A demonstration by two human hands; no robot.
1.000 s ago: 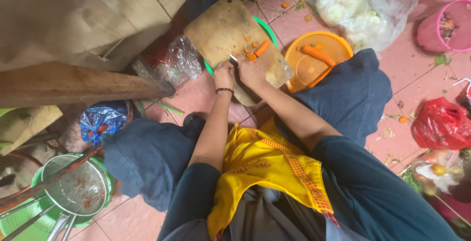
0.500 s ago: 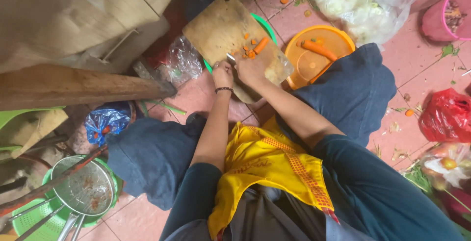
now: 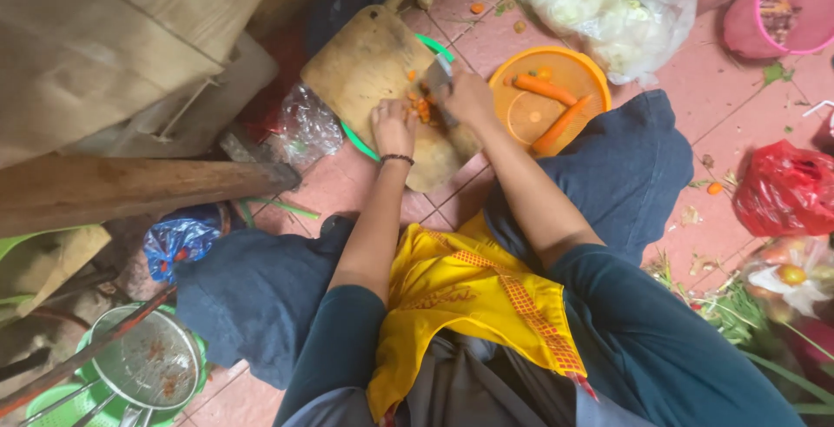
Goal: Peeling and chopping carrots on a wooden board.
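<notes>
1. Left hand — fingers curled, pressing the carrot pieces onto the wooden cutting board.
2. Right hand — clenched on the knife, blade over the pieces.
3. Orange bowl beside the board holds whole carrots.

A floor of pink tiles carries a wooden chopping board set over a green basin, an orange bowl, a pink tub, plastic bags in red, blue and clear white, and a metal strainer.
</notes>
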